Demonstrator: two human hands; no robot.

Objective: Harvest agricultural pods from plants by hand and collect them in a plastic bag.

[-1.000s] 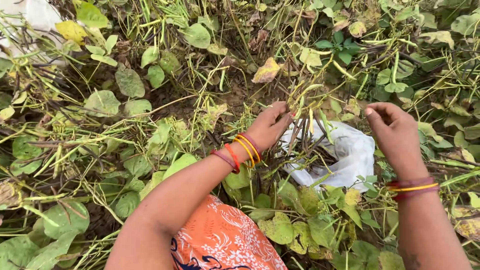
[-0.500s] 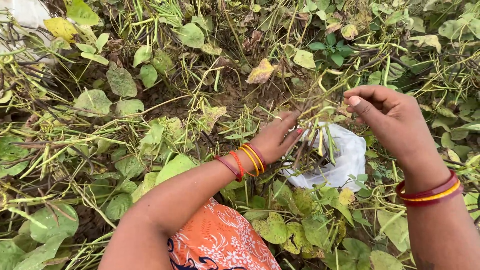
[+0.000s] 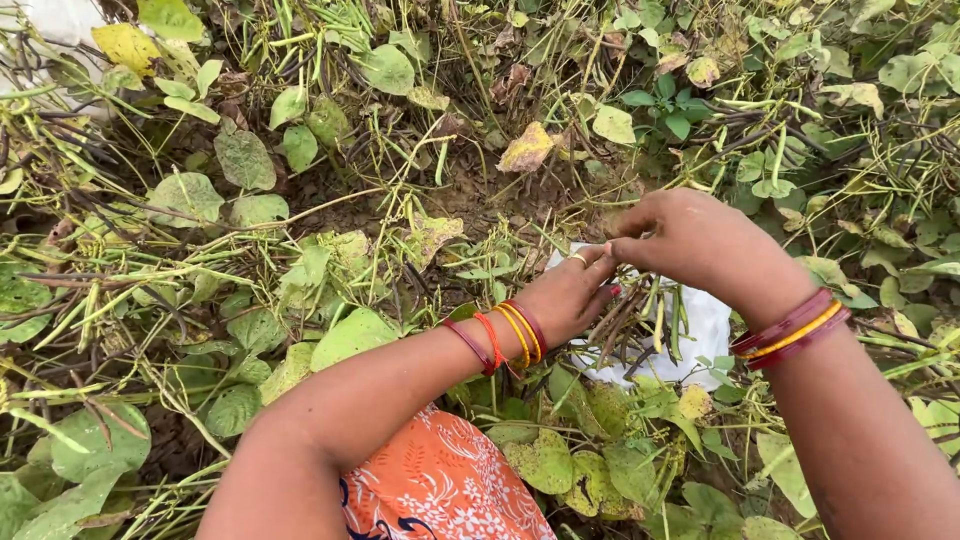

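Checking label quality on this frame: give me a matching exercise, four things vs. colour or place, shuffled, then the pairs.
Things:
1. left hand
2. right hand
3. white bag
4. yellowed leaf

Descriptions:
A. lies on bare soil beyond both hands
B. fingertips pinched together at the other hand's fingertips
C. wears a ring; wrist has red and yellow bangles
D. lies under the hands, long pods on it

Pairs: 1-C, 2-B, 3-D, 4-A
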